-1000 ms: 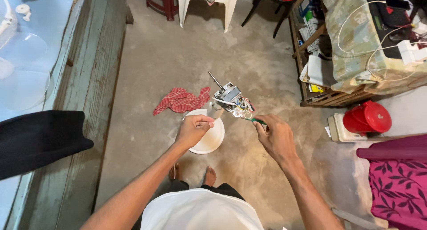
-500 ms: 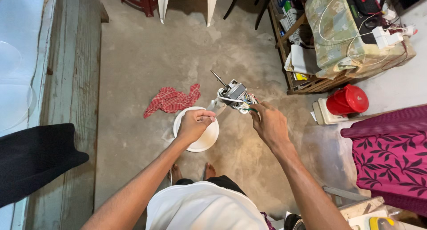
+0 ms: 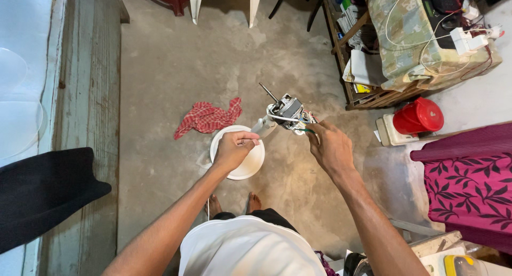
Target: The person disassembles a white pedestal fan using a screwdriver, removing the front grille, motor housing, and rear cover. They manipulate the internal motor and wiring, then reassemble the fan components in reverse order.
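I stand over a round white fan base (image 3: 250,164) on the concrete floor. My left hand (image 3: 234,148) grips the white stem (image 3: 263,128) that rises from the base. On top of the stem sits a bare grey fan motor (image 3: 288,112) with a thin metal shaft pointing up and left and white wires looped around it. My right hand (image 3: 330,145) is closed at the motor's right side, where green and white wires come out; what the fingers pinch is hidden.
A red checked cloth (image 3: 205,117) lies left of the base. A red lidded container (image 3: 421,116) stands at the right beside a wooden shelf (image 3: 373,97) with papers. White plastic chair legs (image 3: 224,4) stand at the top. A purple patterned fabric (image 3: 469,185) lies at the right, a wooden ledge at the left.
The view has shifted slightly, so the scene sits differently in frame. Both hands stay on the stem and motor with almost no movement.
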